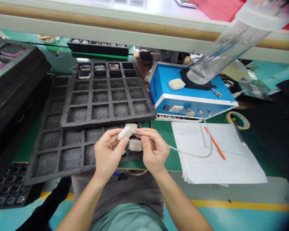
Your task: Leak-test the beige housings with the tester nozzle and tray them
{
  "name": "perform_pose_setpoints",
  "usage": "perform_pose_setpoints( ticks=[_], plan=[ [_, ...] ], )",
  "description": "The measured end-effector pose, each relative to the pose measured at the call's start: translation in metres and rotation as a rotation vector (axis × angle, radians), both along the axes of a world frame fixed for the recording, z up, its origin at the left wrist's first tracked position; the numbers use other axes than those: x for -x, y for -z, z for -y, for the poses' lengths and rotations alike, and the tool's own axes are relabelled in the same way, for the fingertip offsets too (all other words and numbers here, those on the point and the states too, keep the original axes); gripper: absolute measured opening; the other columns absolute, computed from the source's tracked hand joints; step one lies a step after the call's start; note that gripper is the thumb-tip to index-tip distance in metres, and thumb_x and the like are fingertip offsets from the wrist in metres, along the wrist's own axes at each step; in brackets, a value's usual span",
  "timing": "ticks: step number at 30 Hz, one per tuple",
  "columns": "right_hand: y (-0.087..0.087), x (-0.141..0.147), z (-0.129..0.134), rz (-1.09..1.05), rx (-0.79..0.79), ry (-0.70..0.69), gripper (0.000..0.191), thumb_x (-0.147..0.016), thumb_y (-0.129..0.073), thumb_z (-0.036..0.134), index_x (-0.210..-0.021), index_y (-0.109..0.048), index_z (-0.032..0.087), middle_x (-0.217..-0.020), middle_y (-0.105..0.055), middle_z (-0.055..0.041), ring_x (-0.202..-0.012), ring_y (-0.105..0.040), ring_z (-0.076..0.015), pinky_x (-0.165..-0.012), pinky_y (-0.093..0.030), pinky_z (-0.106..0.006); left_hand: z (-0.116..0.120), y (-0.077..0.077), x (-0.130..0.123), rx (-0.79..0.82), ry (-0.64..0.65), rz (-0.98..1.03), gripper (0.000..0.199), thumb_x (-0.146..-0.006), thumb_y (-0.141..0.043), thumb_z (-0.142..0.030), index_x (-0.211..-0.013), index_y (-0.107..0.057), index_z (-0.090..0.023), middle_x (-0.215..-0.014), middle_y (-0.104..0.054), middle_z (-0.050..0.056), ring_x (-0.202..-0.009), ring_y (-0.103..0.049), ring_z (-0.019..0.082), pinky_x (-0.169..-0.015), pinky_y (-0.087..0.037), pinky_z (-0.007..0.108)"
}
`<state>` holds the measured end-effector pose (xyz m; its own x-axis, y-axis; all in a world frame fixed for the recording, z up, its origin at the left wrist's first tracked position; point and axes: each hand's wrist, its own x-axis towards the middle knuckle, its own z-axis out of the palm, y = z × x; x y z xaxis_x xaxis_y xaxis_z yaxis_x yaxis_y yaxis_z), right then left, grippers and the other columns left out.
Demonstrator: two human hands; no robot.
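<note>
My left hand (pixel 109 154) pinches a small cream-coloured case (pixel 125 132) over the near edge of the foam trays. In my right hand (pixel 154 149) is the end of a clear thin tube (pixel 183 151), its tip at the right side of the case. The tube loops to a port on the front of a blue box (pixel 190 96). Just below the held case, another cream case (pixel 135 145) lies in the lower foam tray (pixel 49 139). The upper foam tray (pixel 101 110) has several watch-like cases in its far rows. Atop the blue box rests one more cream case (pixel 176 84).
Papers (pixel 219 163) with an orange pen (pixel 215 143) and a black pen (pixel 238 130) lie at the right, beside a tape roll (pixel 247 122). Stacked foam trays (pixel 16 83) rise at the left. A clear cylinder (pixel 221 48) stands on the blue box, and a shelf edge (pixel 110 27) crosses behind.
</note>
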<state>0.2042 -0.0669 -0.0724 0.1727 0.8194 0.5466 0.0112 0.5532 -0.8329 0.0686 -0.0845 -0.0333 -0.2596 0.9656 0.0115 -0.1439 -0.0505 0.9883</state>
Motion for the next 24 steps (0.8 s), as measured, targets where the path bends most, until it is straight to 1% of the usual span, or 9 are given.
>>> perform_pose_setpoints(
  ticks=[8, 17, 24],
  plan=[
    [-0.0002, 0.0006, 0.0, -0.015, 0.016, -0.014, 0.02, -0.099, -0.061, 0.016, -0.107, -0.076, 0.027, -0.105, -0.077, -0.0072, -0.098, -0.075, -0.0237, -0.084, -0.067, -0.043, 0.0003, -0.0004, 0.0012, -0.009, 0.002, -0.004, 0.025, -0.079, -0.086, -0.023, -0.1, -0.073, -0.016, -0.097, -0.083, 0.007, -0.087, -0.08, 0.016, -0.079, -0.061, 0.018],
    [-0.0007, 0.0006, 0.0, -0.005, 0.023, -0.022, 0.021, -0.099, -0.061, 0.016, -0.107, -0.076, 0.027, -0.105, -0.077, -0.0074, -0.1, -0.074, -0.0239, -0.083, -0.066, -0.042, 0.0, -0.0005, 0.0014, -0.001, -0.01, -0.029, 0.026, -0.078, -0.086, -0.024, -0.099, -0.073, -0.015, -0.097, -0.083, 0.008, -0.087, -0.081, 0.018, -0.078, -0.063, 0.021],
    [-0.0021, 0.0018, -0.0015, -0.012, 0.015, -0.025, 0.021, -0.099, -0.061, 0.015, -0.107, -0.076, 0.027, -0.105, -0.077, -0.0072, -0.098, -0.075, -0.0234, -0.085, -0.065, -0.043, -0.0004, 0.0001, 0.0029, -0.003, -0.006, -0.023, 0.026, -0.078, -0.086, -0.025, -0.099, -0.073, -0.016, -0.098, -0.083, 0.007, -0.088, -0.081, 0.017, -0.078, -0.062, 0.018]
  ],
)
